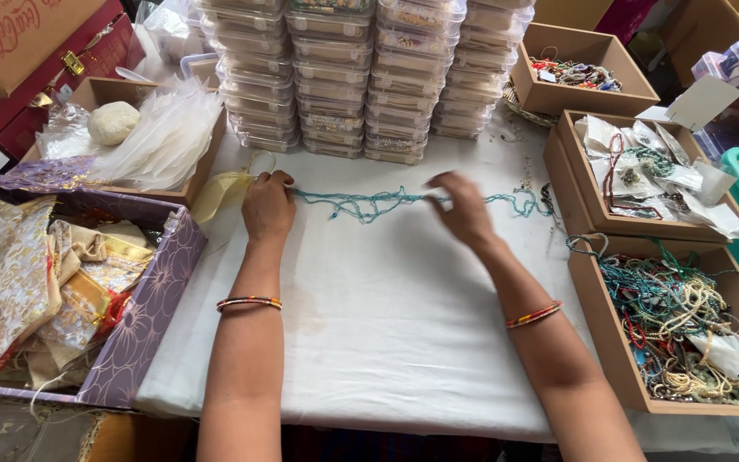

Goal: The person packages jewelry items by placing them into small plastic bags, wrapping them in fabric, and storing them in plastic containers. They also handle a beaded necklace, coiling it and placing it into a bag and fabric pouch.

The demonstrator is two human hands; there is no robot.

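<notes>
Turquoise bead strand (369, 204): stretched across white-clothed counter (387, 325), between both hands.
Left hand (268, 208): pinching strand's left end, beside yellow pouch (220, 192).
Right hand (464, 210): blurred, fingers pinching strand.

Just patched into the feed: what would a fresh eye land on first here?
First, the turquoise bead strand stretched across the white cloth, left hand on one end, right hand further along it. Behind stand stacks of clear plastic boxes; at right, a cardboard box heaped with tangled bead necklaces.
</notes>
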